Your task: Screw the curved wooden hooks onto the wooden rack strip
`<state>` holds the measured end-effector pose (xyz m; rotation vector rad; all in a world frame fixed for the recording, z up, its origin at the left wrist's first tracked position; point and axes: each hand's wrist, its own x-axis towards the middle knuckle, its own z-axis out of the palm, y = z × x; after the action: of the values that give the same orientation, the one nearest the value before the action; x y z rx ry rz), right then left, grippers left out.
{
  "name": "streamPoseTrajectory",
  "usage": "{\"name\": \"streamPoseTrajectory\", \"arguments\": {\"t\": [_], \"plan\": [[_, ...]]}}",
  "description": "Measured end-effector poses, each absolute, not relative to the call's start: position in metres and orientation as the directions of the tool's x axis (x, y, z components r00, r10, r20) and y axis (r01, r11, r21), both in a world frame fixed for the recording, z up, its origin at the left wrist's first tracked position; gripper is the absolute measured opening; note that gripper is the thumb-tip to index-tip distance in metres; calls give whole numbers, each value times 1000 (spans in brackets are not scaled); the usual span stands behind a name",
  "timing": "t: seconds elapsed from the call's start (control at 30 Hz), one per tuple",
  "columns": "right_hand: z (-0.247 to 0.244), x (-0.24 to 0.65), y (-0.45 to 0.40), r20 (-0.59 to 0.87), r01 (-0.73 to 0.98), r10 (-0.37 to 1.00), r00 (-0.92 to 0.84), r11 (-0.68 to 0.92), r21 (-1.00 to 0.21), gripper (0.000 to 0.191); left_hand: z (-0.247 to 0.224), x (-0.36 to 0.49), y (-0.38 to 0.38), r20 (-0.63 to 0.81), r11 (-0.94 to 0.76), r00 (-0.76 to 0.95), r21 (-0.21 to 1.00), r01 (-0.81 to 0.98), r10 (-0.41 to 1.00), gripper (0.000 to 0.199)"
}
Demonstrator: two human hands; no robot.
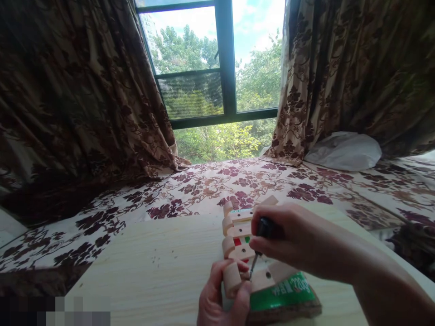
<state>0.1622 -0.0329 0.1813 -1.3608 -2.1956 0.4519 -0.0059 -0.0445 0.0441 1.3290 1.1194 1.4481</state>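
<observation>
My right hand (pixel 288 228) grips the black handle of a screwdriver (pixel 265 227), its thin metal shaft slanting down to the left. The tip meets the nearest pale wooden piece (pixel 232 278), close to my left fingertips. With thumb and fingers, my left hand (pixel 220 299) pinches that piece near its rounded end. Whether a screw sits under the tip is too small to tell. Several similar wooden pieces (pixel 239 250) with dark holes lie in a row behind it. They rest on a green and white plastic packet (pixel 282 296) with printed lettering.
A pale wooden board (pixel 163 262) lies under the packet, with small dark specks on its left part. Beyond it spreads a floral cloth (pixel 234 181) up to the window (pixel 227 59). Patterned curtains (pixel 84 81) hang at both sides. A white bag (pixel 345 151) sits at the right.
</observation>
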Motion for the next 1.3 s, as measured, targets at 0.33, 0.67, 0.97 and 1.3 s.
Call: {"name": "streamPoseTrajectory", "arguments": {"t": [0.33, 0.67, 0.97, 1.3], "plan": [[180, 155, -35, 331, 679, 852, -406, 523, -514, 12, 48, -6, -46, 186, -188, -58, 982, -31, 981, 21], [183, 158, -37, 351, 808, 884, -309, 439, -394, 16, 47, -2, -48, 207, -210, -67, 976, -56, 976, 28], [181, 149, -38, 367, 723, 851, -377, 518, -458, 13, 46, -11, -45, 180, -180, 1, 983, 21, 984, 24], [181, 153, -37, 339, 799, 879, -335, 455, -392, 18, 42, -15, -42, 148, -150, 56, 988, 36, 987, 27]]}}
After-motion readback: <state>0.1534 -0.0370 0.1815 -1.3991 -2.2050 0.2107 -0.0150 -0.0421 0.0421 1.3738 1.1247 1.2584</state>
